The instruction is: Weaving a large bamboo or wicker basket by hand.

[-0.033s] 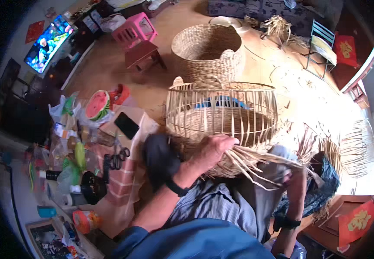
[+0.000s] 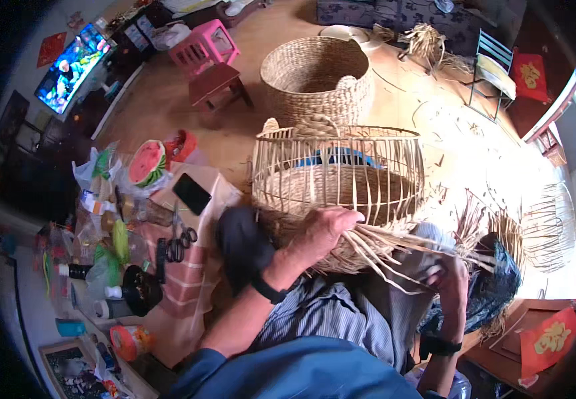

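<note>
In front of my legs stands a round basket (image 2: 368,186), woven below, with an open cage of upright straw stakes and a hooped rim above. My left hand (image 2: 331,227) is closed at its near side, gripping a bundle of straw strands (image 2: 384,247) that fans out to the right. My right hand (image 2: 450,278) is beside the outer ends of the strands, above my right knee. Its fingers are curled and a little blurred; whether a strand is between them is hard to make out. Through the stakes a blue object (image 2: 338,158) shows.
A finished-looking woven basket (image 2: 318,90) stands beyond. On the left, a cloth-covered table holds scissors (image 2: 181,245), a phone (image 2: 192,193), cut watermelon (image 2: 147,163) and bags. A wooden stool (image 2: 218,85) and pink stool (image 2: 204,46) stand farther off. Loose straw (image 2: 469,225) and dark plastic (image 2: 494,282) lie right.
My right hand has shifted slightly lower, and the far strand ends now point past it to the right. My left hand keeps its grip. The whole view has moved a little.
</note>
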